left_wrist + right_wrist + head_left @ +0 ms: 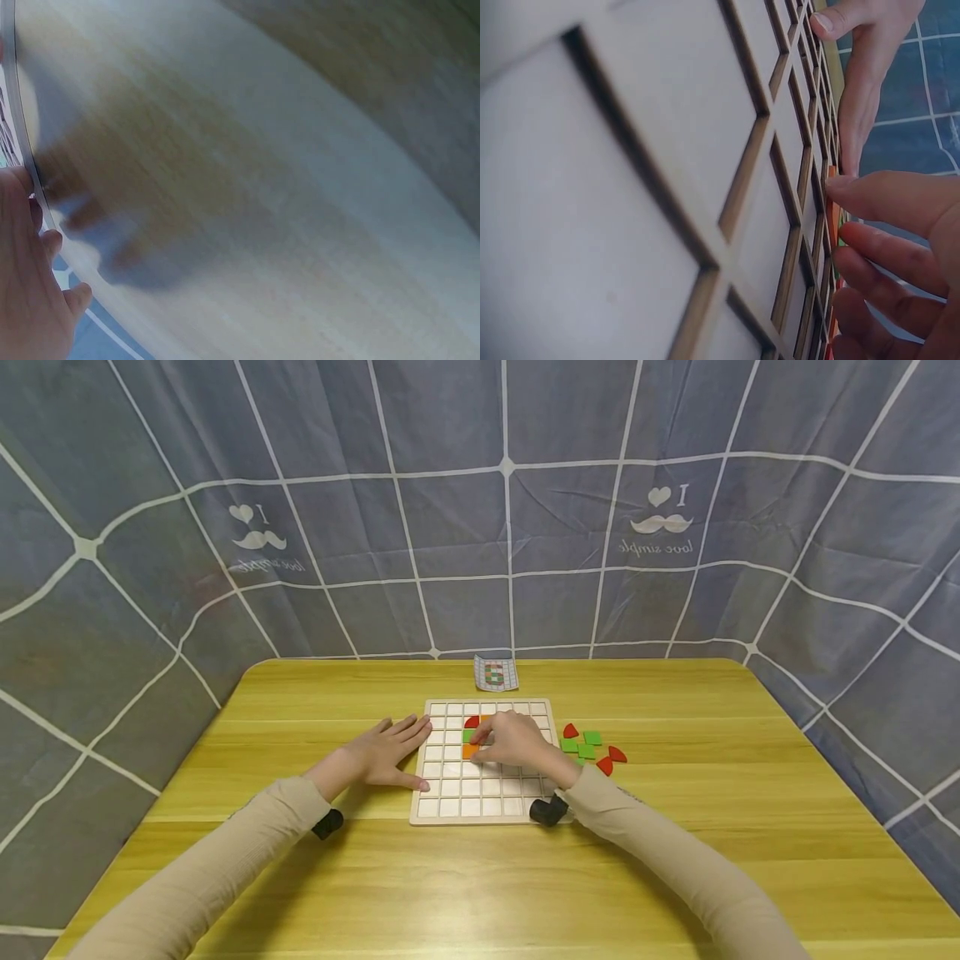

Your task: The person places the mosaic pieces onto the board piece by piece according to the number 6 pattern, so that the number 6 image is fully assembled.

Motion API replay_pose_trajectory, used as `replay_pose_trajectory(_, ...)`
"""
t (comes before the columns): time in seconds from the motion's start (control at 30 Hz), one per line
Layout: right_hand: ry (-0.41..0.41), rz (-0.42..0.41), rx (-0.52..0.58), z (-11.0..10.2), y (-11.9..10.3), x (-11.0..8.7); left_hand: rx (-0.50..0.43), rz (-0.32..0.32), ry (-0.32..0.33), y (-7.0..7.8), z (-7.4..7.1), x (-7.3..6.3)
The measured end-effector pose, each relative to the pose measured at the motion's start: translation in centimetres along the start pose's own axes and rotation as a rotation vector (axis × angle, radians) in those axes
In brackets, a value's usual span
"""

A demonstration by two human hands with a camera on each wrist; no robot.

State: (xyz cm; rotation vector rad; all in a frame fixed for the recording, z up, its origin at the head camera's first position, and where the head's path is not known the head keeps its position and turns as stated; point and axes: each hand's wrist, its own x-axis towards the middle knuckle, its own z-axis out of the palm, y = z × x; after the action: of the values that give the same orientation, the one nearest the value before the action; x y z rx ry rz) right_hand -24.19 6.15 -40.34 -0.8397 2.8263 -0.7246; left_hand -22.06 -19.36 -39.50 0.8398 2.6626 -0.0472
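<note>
A pale wooden grid board (450,807) lies on the table. My left hand (381,752) is spread flat, its fingertips and thumb at the board's left edge. Over the middle of the grid, my right hand (513,739) pinches at an orange square tile (469,752), thumb and index finger bent around it. The right wrist view has the thumb tip against the orange tile (832,187), close to the board. Above it in the same column sit a green tile (468,736) and a red quarter-round piece (472,722). Another orange piece (486,718) shows partly behind the right hand.
Right of the board are loose green squares (592,737) and red quarter-round pieces (617,754). A small printed pattern card (496,674) lies beyond the board's far edge. The wooden table (480,893) meets a grey-blue curtain (465,527) with white lines at the back and sides.
</note>
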Motion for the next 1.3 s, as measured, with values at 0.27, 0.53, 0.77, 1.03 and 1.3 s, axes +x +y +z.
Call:
replay_pose_trajectory(0.27, -0.009, 0.011, 0.016, -0.3, 0.2, -0.4, 0.012, 0.001, -0.012, 0.0, -0.1, 0.1)
replay_pose_trajectory(0.53, 0.035, 0.025, 0.047, -1.2, 0.6, -1.2, 0.009, 0.001, -0.009, 0.0, 0.0, 0.2)
replay_pose_trajectory(0.77, 0.057, 0.034, 0.072, -1.8, 1.5, -1.9, -0.004, 0.003, 0.000, 0.0, 0.0, 0.0)
replay_pose_trajectory(1.03, 0.095, 0.026, 0.080, -2.7, 2.9, -2.9, -0.005, 0.008, 0.012, 0.0, 0.1, 0.1)
replay_pose_trajectory(1.3, 0.125, 0.055, 0.092, -3.6, 4.4, -4.2, -0.020, 0.007, 0.016, 0.0, 0.2, 0.0)
